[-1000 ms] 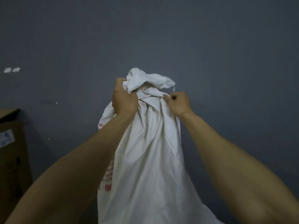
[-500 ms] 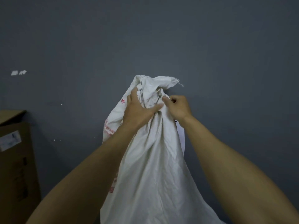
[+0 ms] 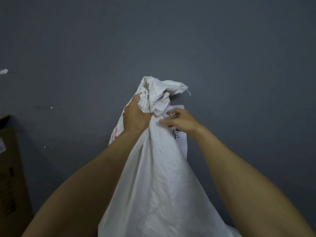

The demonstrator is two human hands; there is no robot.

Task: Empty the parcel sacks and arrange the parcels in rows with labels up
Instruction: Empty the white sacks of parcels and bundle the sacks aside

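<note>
mostly dark grey surface [image 3: 239, 65]; cardboard box [image 3: 12, 168] at left; white sack [image 3: 159, 185] centre.

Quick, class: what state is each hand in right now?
Left hand: closed, gripping the bunched neck of the sack.
Right hand: touching the sack; whether it grips cannot be told.

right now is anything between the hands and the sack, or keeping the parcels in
Nothing lies between them: the left hand grips the sack at its bunched neck and the right hand touches the cloth beside it. That bunched neck holds the mouth closed.
</note>
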